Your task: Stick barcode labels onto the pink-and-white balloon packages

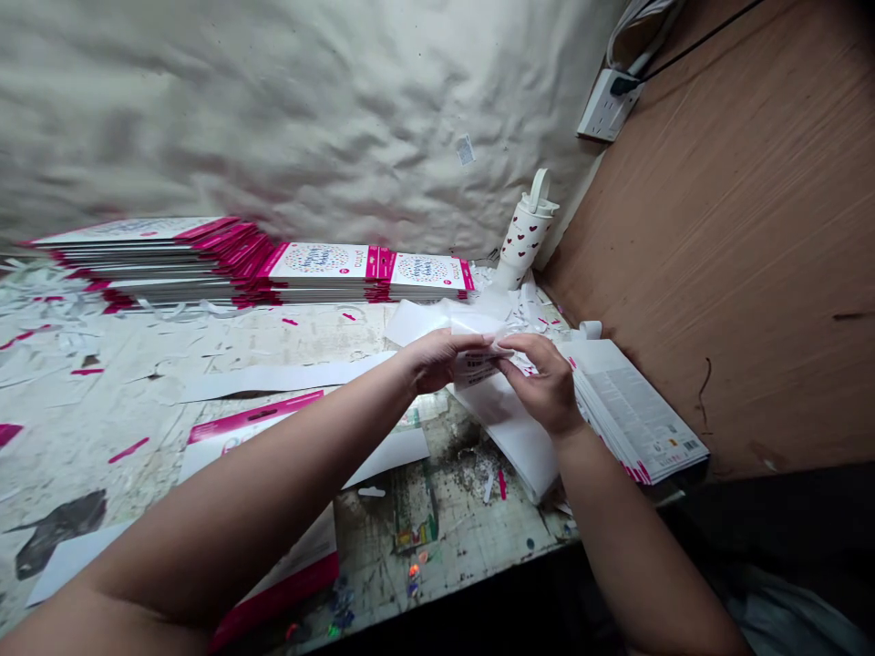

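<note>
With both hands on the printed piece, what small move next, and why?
Probably ease the left hand and right hand slightly apart, holding the printed piece: their fingers nearly meet and cover part of its upper edge.

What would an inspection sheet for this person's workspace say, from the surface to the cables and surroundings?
Surface: worktop worn, with dark stains.
Job's things: both hands hold a thin, translucent printed piece; a white sheet lies below; pink-edged packs are stacked along the back, and a grey-faced stack lies at the right.
Clutter: pink scraps and white paper shreds; a heart-patterned tumbler stands in the back corner.
Hands: left hand and right hand close together, fingers pinching.
Cables: black cable plugged into a white socket block.
Surroundings: creased pale covering behind, brown board at right.
</note>
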`<state>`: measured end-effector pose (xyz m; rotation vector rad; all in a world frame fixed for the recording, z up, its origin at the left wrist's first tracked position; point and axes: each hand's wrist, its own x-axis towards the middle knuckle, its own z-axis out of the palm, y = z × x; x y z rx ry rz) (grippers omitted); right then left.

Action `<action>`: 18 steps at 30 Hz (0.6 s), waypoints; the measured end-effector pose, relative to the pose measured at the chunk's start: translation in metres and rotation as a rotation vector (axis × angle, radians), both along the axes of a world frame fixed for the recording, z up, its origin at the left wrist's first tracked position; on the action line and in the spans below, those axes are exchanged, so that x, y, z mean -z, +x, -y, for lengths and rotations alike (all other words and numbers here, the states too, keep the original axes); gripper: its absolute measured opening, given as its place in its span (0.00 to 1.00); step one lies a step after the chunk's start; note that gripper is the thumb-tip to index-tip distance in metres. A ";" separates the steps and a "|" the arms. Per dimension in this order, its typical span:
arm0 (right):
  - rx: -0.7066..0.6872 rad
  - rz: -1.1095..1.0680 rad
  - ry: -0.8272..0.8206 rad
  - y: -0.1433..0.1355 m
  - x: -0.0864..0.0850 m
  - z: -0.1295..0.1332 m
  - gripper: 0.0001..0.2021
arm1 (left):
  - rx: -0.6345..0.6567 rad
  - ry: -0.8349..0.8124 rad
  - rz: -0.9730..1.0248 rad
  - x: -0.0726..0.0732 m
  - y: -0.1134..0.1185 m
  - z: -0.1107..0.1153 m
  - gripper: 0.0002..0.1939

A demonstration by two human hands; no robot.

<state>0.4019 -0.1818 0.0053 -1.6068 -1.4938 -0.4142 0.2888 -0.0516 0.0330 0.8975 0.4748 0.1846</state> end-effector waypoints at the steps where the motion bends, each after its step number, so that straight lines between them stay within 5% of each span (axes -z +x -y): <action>1: -0.012 0.001 0.010 -0.001 0.000 0.001 0.10 | 0.016 0.006 -0.005 0.001 0.000 -0.001 0.06; 6: 0.069 0.179 0.038 -0.004 0.007 0.004 0.08 | -0.070 0.044 0.006 0.006 0.002 0.005 0.06; 12: 0.147 0.129 0.036 0.000 0.010 0.006 0.13 | -0.104 0.084 0.000 0.007 0.005 0.010 0.09; 15: 0.136 0.205 0.064 -0.011 0.006 0.016 0.10 | -0.102 0.110 -0.072 0.008 0.021 -0.002 0.07; 18: 0.057 0.029 0.062 -0.039 0.001 0.027 0.16 | -0.148 0.167 -0.165 0.001 0.031 -0.029 0.13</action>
